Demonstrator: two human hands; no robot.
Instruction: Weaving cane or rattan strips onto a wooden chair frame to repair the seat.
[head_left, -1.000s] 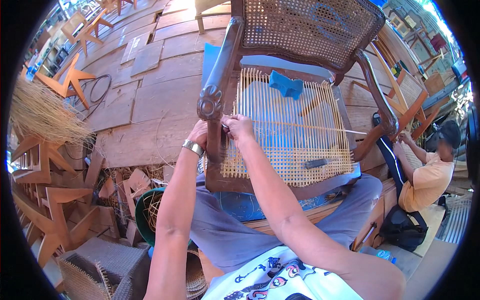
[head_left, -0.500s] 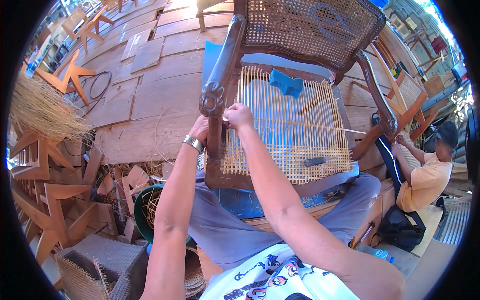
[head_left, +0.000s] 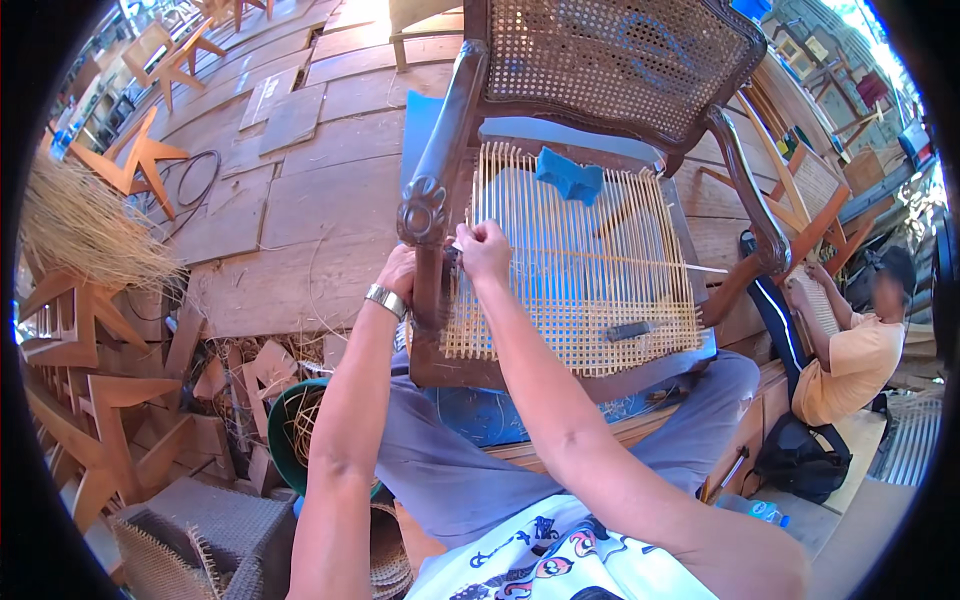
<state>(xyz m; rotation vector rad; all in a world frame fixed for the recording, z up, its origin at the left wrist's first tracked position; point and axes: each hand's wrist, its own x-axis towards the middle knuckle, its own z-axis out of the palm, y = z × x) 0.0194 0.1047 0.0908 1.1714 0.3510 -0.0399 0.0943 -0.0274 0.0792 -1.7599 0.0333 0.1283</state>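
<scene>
A dark carved wooden armchair (head_left: 425, 215) stands before me, its seat strung with pale cane strands (head_left: 570, 290) that are woven into a grid along the near side. At the left edge of the seat, my right hand (head_left: 483, 252) is closed in a pinch on a cane strand, whose end is hidden by the fingers. My left hand (head_left: 400, 268) is on the outer side of the chair's arm post, its fingers mostly hidden. One strand crosses the seat and sticks out past the right edge (head_left: 708, 268). A blue cloth piece (head_left: 569, 176) and a dark-handled tool (head_left: 628, 330) lie on the weave.
To the left are a bundle of loose fibre strands (head_left: 85, 225), wooden frame parts (head_left: 110, 420) and a green basin (head_left: 290, 425) holding cane. At the right, a person (head_left: 860, 350) sits working on another cane panel, near a black bag (head_left: 803, 455).
My right hand has dropped slightly and shifted a little right along the seat's left edge. My left hand has slid a little lower beside the arm post.
</scene>
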